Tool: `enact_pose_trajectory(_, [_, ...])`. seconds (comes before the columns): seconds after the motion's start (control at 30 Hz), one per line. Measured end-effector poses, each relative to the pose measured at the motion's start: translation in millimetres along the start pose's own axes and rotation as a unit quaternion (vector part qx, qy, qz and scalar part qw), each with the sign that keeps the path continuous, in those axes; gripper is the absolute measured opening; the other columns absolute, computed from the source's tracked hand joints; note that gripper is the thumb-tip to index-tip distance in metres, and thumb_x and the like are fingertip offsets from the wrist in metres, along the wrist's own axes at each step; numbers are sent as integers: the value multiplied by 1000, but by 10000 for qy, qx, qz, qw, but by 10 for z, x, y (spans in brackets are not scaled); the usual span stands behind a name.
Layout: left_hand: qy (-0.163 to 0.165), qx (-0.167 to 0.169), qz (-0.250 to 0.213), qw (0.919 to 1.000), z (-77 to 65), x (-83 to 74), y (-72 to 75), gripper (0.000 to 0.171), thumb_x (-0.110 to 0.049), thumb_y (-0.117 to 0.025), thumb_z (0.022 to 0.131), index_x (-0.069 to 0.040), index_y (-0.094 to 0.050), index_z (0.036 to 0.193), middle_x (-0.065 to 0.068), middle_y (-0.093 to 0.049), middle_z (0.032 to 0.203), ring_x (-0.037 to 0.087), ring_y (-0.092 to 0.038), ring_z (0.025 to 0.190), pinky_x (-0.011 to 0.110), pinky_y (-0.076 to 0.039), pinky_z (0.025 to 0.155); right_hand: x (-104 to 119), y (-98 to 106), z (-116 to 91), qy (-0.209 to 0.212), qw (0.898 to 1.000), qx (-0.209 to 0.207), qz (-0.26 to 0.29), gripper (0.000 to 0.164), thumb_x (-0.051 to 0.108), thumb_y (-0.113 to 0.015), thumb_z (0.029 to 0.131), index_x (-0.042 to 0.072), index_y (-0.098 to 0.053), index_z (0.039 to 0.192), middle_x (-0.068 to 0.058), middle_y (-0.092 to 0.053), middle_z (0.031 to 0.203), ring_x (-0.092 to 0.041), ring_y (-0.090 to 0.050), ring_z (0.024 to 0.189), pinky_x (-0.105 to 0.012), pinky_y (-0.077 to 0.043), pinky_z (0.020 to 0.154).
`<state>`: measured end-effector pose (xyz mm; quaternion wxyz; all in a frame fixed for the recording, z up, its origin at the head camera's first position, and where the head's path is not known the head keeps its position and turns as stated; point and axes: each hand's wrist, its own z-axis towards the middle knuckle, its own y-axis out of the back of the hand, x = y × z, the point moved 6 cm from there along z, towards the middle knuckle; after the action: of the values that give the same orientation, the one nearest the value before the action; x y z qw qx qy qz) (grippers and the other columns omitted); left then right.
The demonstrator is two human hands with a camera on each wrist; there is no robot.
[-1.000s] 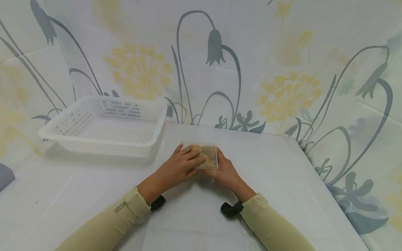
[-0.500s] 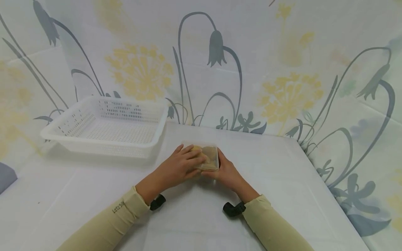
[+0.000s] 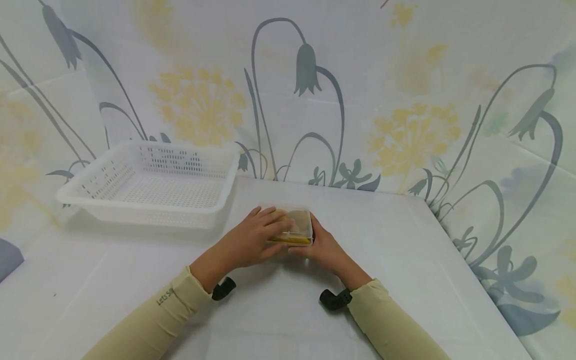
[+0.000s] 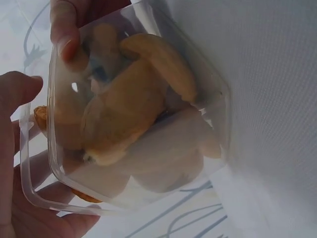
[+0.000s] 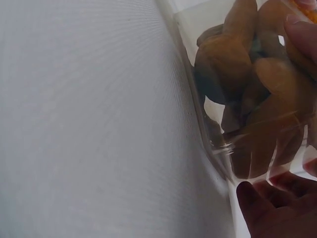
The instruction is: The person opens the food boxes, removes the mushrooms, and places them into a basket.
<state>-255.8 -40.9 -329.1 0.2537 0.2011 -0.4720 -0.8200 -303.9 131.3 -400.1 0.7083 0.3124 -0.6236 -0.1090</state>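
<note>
A clear plastic box (image 3: 300, 241) of rounded tan pieces (image 4: 124, 109) stands low over the white table, between both hands. My left hand (image 3: 247, 240) holds the box's clear lid (image 3: 300, 221), fingers spread across its top and thumb by the front edge. Yellow shows along the front, below the lid. In the left wrist view the lid rim (image 4: 34, 191) stands a little apart from the box rim. My right hand (image 3: 326, 247) grips the box's right side, its thumb at the front. Through the wall in the right wrist view, more tan pieces (image 5: 225, 62) are visible.
At the left rear of the white table (image 3: 382, 240) stands a white perforated basket (image 3: 153, 212). A floral backdrop (image 3: 288, 115) rises behind and along the right. A grey object (image 3: 9, 260) shows at the left edge.
The lid's front edge has lifted a little, exposing a yellow strip along the box's front. My left hand has shifted slightly left; the right hand keeps its hold.
</note>
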Motion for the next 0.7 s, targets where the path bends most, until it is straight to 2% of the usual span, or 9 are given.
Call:
enact_pose_trajectory(0.2, [180,-261,-420,9986,9,72,84,43,-24,-66,92,-11,-58,132,12,-58,134,33,-53,127,54,-40,108,22,-9,-14,93,9999,65,-19,98,43,-84,71,34,-25,149,3,-55,131,-19,-56,115,-43,-48,98])
enact_pose_trajectory(0.43, [837,-342,-1158,9892,-23,250,175,45,-27,-61,96,-10,-54,137,10,-55,140,28,-52,130,44,-46,105,6,-7,-15,-24,9999,146,-86,97,48,-82,72,27,-28,149,1,-47,144,-22,-48,132,-51,-39,111])
enact_pose_trajectory(0.6, [1310,-357,-1822,9738,-37,383,152,45,-29,-54,100,-11,-48,140,8,-54,141,27,-50,132,46,-42,109,-23,-4,-14,-145,9997,192,-79,101,54,-81,70,29,-26,150,1,-43,148,-23,-41,138,-51,-35,113])
enact_pose_trajectory(0.7, [1670,-307,-2318,9578,-36,448,106,45,-33,-49,102,-14,-44,142,7,-52,143,27,-45,136,50,-38,112,-40,-8,-15,-179,9996,200,-67,108,56,-81,69,29,-20,153,1,-40,151,-24,-39,140,-52,-33,114])
